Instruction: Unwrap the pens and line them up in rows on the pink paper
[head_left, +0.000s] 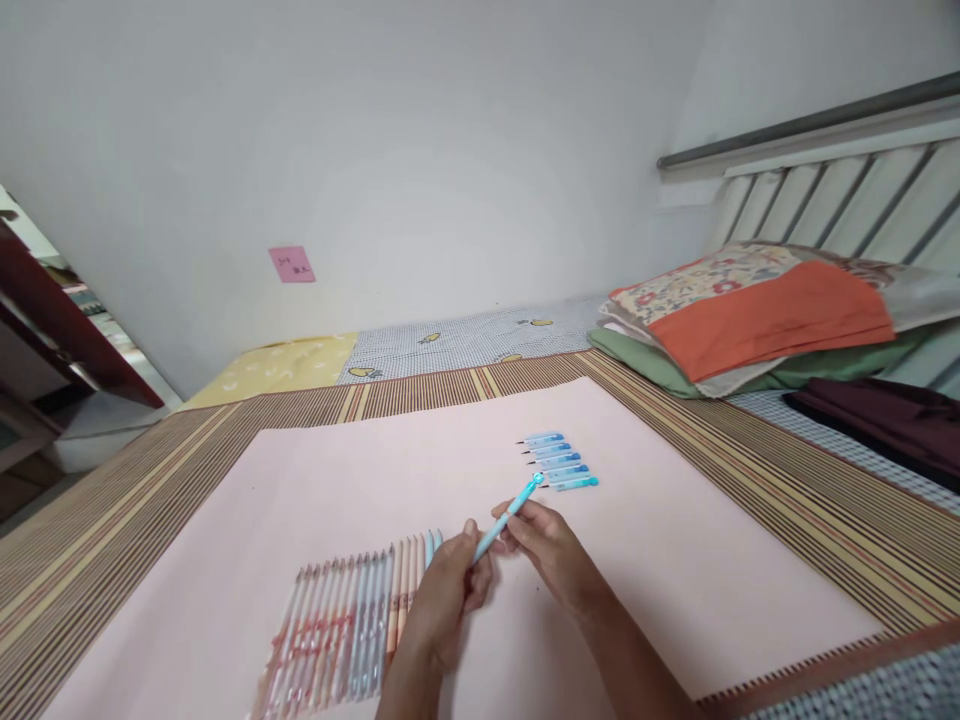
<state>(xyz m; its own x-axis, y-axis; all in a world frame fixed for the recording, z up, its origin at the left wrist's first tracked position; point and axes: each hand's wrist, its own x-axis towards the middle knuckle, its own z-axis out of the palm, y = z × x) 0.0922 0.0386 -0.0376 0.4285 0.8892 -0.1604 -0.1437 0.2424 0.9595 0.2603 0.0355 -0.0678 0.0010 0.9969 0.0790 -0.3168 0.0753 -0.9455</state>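
Both my hands hold one light-blue pen [508, 517] above the pink sheet [675, 560]. My left hand [442, 600] grips its lower barrel with fingers closed. My right hand [547, 545] pinches the barrel higher up, and the pen's end points up and right. A small row of several blue pen caps or short pens [559, 462] lies just beyond the pen's end. A long row of several pens [345, 620], pink, clear and blue, lies side by side to the left of my left hand.
The pink sheet lies on a striped woven mat [825, 500] over a bed. Folded bedding and an orange pillow [765, 320] are stacked at the right by the headboard. A dark garment [885, 420] lies below them. A pink note [292, 264] is stuck on the wall.
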